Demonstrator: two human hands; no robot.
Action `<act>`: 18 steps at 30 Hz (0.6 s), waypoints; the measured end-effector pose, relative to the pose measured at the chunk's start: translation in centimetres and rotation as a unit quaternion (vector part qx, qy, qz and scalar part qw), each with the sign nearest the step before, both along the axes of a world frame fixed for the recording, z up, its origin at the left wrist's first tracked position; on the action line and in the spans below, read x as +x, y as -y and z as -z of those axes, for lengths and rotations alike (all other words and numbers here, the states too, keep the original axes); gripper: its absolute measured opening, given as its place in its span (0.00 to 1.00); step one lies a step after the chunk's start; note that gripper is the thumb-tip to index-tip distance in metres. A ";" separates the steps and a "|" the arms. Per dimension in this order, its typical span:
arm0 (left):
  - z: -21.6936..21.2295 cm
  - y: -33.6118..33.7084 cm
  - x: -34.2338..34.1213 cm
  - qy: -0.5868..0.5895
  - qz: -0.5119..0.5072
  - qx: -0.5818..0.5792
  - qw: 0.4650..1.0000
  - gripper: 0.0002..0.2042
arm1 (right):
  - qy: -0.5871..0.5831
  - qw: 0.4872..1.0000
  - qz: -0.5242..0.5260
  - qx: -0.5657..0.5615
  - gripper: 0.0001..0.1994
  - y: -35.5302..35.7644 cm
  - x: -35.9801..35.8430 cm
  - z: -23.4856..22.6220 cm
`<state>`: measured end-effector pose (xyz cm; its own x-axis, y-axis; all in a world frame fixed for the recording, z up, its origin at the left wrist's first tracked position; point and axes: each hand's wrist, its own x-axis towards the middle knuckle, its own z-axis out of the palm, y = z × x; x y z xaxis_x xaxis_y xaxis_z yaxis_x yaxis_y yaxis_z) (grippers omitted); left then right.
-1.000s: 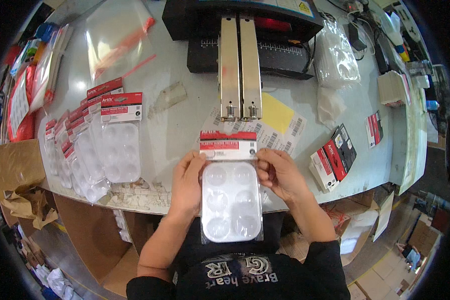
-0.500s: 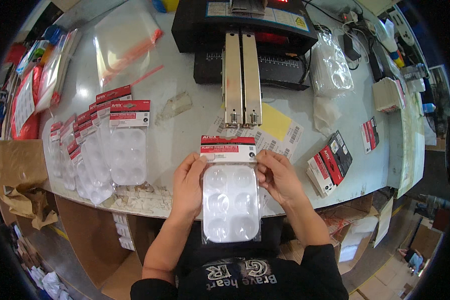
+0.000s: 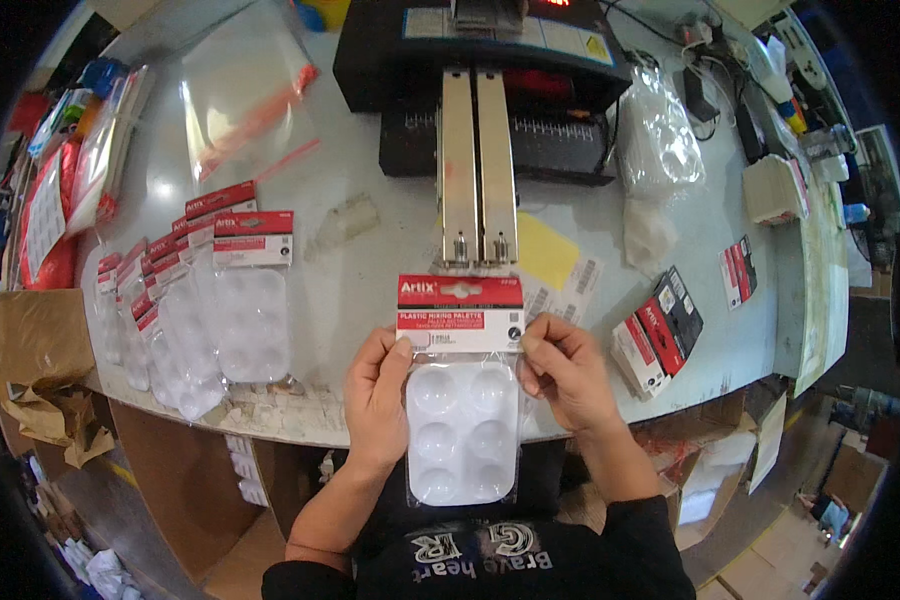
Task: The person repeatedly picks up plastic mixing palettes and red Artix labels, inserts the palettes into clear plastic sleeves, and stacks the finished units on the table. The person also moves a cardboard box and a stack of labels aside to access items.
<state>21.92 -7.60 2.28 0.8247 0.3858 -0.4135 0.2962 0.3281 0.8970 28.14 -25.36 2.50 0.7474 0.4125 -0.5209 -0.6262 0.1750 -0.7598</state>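
Note:
A white plastic paint palette (image 3: 462,434) with several round wells hangs in a clear bag under a red, black and white header card (image 3: 460,312). My left hand (image 3: 378,395) pinches the card's lower left corner, thumb on top. On the card's right edge, my right hand (image 3: 568,375) grips with thumb and bent fingers. The card's top edge lies just in front of the tips of two long metal arms (image 3: 478,165) on a black machine (image 3: 490,55). Below the table's front edge, the palette hangs over my lap.
Several bagged palettes (image 3: 253,320) with header cards overlap at the left. A stack of folded header cards (image 3: 660,335) lies at the right, and clear bags (image 3: 660,135) lie behind it. Empty clear bags (image 3: 245,90) lie at the back left. A yellow sheet (image 3: 547,252) sits under the arms.
Both hands have drawn the carded palette slightly toward me, off the arms' tips. The card's upper part and hanging hole now show fully. Both hands keep their grip.

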 end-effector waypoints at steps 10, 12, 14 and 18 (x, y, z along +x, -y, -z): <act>4.1 -0.7 3.1 0.034 0.008 0.138 0.990 0.12 | 0.123 0.986 0.038 -0.101 0.09 -1.6 3.0 2.9; 4.4 -0.8 4.0 0.079 -0.002 0.147 0.986 0.12 | 0.135 0.988 0.047 -0.061 0.08 -1.4 3.2 3.5; 4.8 -0.9 4.7 0.110 -0.010 0.147 0.983 0.11 | 0.158 0.986 0.049 -0.007 0.08 -1.3 3.5 4.3; 5.5 -0.8 4.6 0.109 0.002 0.113 0.988 0.10 | 0.156 0.985 0.049 -0.046 0.07 -1.7 3.8 4.5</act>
